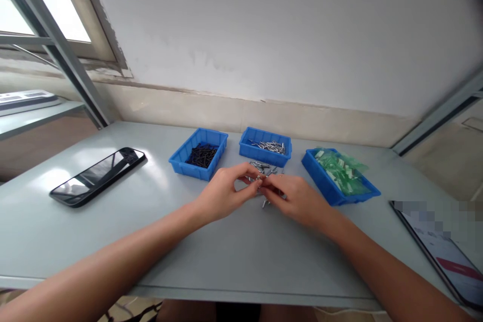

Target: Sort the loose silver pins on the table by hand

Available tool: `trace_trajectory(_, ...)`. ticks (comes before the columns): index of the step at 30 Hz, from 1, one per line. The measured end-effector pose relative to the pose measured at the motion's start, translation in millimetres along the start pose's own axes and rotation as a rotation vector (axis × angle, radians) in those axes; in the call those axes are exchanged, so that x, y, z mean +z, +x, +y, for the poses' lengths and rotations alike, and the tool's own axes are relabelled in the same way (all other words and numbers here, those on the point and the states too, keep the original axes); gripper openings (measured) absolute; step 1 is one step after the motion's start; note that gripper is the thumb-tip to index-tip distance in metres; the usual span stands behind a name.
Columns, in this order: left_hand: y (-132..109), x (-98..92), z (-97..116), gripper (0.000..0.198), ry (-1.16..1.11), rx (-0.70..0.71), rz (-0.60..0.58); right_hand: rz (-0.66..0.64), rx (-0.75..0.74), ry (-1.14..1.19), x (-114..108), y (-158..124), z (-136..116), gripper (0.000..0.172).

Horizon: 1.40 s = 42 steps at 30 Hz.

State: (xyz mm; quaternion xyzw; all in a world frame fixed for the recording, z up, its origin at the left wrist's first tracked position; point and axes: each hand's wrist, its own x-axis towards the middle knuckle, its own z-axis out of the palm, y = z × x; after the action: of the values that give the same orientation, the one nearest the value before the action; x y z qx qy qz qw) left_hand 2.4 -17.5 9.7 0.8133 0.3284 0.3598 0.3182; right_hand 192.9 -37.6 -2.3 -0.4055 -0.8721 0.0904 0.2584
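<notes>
My left hand (230, 188) and my right hand (292, 196) meet at the fingertips above the middle of the table. Between the left thumb and index finger shows the small head of a silver screw (258, 177). The right fingers are pinched together against the left fingertips; what they grip is hidden. Under and behind both hands lies a loose pile of silver screws (264, 166) on the table, partly covered by the fingers. Just beyond it stands a blue bin (260, 152) with more silver screws (273, 147) in it.
Left of the pile, a blue bin (188, 170) holds black screws (203, 155). To the right, another blue bin (320, 177) holds green plastic packets (345, 173). A dark phone-like device (98, 176) lies left on the grey table (241, 261); a lit tablet (437, 251) lies right.
</notes>
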Motion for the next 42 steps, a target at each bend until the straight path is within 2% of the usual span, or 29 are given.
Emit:
trace_trajectory(2,1,-0.5,-1,0.01,-0.02,-0.022,0.014,0.071,0.014,0.031,-3,0,2,0.008)
trace_trajectory(5,3,-0.6,-3,0.01,0.015,-0.029,0.011,0.174,-0.025,0.058,-7,-1,2,0.017)
trace_trajectory(10,4,0.0,-4,0.011,0.097,-0.043,-0.005,0.153,-0.132,-0.012,-8,1,3,0.016)
trace_trajectory(17,6,-3.4,-9,0.014,0.184,0.011,0.026,0.218,0.012,-0.059,-10,2,6,0.013)
trace_trajectory(23,5,-5.2,-9,0.012,0.201,0.062,0.075,0.121,0.021,-0.05,-7,2,5,0.013)
trace_trajectory(28,1,-4.1,-6,0.011,0.205,0.138,0.064,0.033,0.011,-0.047,-1,3,2,0.014)
trace_trajectory(32,2,-2.0,-5,0.009,0.213,0.137,0.075,0.005,0.043,-0.043,-1,1,-1,0.01)
trace_trajectory(37,2,-3.9,-4,0.008,0.226,0.14,0.051,0.067,0.075,-0.041,-8,1,0,0.005)
trace_trajectory(42,3,-5.5,-8,0.016,0.25,0.124,-0.011,0.219,0.057,-0.001,-15,0,-1,0.007)
